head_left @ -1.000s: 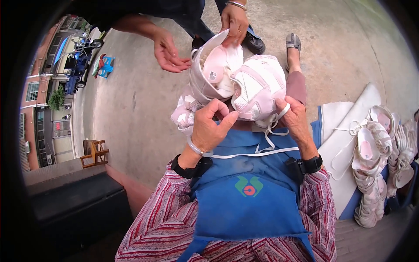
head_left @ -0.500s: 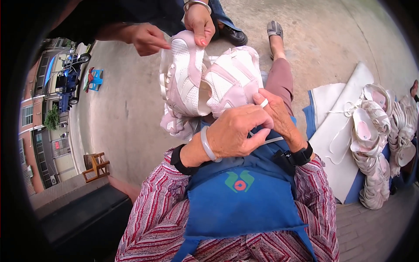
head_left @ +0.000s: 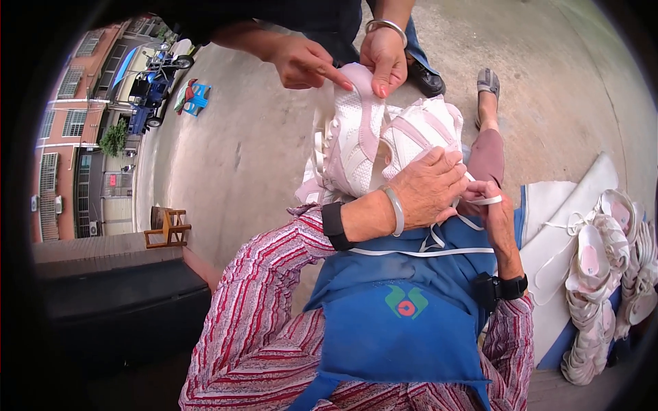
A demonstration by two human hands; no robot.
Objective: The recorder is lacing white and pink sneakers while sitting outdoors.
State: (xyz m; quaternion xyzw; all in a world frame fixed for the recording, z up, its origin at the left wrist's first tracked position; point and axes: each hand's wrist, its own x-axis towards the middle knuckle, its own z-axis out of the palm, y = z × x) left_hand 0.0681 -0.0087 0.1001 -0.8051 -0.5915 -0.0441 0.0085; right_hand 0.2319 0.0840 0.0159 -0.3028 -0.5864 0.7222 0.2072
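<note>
A white and pale pink sneaker (head_left: pixel 425 133) is over my lap, its near end under my left hand (head_left: pixel 428 186). The left fingers are closed together over its edge; their tips are partly hidden. Beside it, my right hand (head_left: pixel 492 209) is closed on a white shoelace (head_left: pixel 485 201) that loops over its fingers. More of the lace trails across my blue apron (head_left: pixel 404 308). Against the first shoe stands another white and pink sneaker (head_left: pixel 353 140). A co-worker's braceleted hand (head_left: pixel 385 61) grips its top, while their other hand (head_left: pixel 305 63) touches it with an outstretched finger.
At the right, several tied white shoes (head_left: pixel 593 274) lie in a heap on a pale sheet (head_left: pixel 548 257). A wooden stool (head_left: pixel 168 229), a blue plastic stool (head_left: pixel 197 99) and a blue three-wheeled vehicle (head_left: pixel 147 96) stand at the left. Another person's leg (head_left: pixel 488 151) stretches ahead.
My left hand has moved from the lace up onto the shoe's near end. My right hand has drawn right and down, with the lace looped on it. The view has shifted left.
</note>
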